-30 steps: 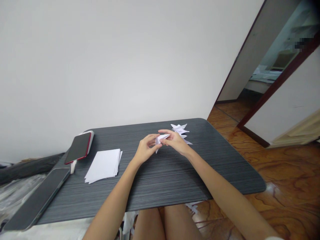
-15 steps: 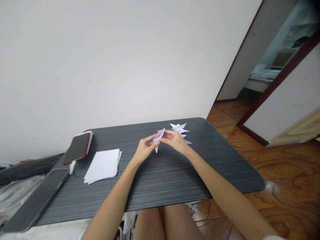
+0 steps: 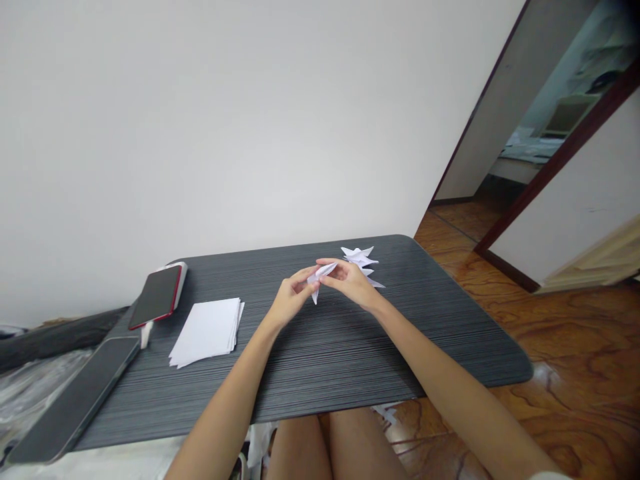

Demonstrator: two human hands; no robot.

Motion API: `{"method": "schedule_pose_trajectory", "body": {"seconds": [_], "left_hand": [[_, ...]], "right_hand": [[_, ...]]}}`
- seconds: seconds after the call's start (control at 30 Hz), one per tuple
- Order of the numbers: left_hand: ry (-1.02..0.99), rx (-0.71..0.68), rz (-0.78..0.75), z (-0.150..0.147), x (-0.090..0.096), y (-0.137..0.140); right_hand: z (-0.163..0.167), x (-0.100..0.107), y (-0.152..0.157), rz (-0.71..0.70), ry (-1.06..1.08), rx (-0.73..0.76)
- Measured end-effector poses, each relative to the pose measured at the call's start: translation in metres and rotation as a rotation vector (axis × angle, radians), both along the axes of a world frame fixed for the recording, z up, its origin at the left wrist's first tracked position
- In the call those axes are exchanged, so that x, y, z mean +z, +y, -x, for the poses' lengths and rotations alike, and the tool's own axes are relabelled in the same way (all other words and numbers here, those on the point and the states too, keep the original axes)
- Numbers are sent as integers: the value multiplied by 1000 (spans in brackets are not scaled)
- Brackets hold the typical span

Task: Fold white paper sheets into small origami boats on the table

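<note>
Between my two hands, above the dark table, is a small piece of folded white paper with pointed ends. My left hand pinches it from the left, thumb in front and fingers behind. From the right, my right hand grips its other side between thumb and fingers. One narrow tip points down below the thumbs, and another slants up to the right. Just beyond my right hand lie several folded white paper shapes with sharp points, partly hidden by that hand.
A stack of white paper sheets lies left on the dark table. Further left are a red-edged phone on a white object, a white plug and a long dark flat device. A white wall rises behind.
The upper point of the folded paper has tipped down toward the right, into my right hand's fingers. Both hands stay in nearly the same place.
</note>
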State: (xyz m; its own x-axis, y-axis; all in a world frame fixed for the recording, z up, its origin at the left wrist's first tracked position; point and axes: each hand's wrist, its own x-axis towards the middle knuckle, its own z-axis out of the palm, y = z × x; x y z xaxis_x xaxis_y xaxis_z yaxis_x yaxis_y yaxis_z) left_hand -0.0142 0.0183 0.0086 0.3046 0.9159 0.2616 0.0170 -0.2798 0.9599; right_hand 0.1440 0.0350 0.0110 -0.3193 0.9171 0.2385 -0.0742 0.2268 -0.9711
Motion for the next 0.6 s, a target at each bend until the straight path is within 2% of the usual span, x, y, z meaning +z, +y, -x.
{"method": "schedule_pose_trajectory", "body": {"seconds": [0.2, 0.37, 0.6], "left_hand": [[26, -14, 10, -1, -3, 1], [29, 3, 15, -2, -2, 0], [143, 3, -107, -2, -6, 1]], "right_hand": [[-1, 3, -1, 8, 20, 36], [0, 1, -1, -4, -27, 3], [1, -2, 1, -27, -24, -1]]}}
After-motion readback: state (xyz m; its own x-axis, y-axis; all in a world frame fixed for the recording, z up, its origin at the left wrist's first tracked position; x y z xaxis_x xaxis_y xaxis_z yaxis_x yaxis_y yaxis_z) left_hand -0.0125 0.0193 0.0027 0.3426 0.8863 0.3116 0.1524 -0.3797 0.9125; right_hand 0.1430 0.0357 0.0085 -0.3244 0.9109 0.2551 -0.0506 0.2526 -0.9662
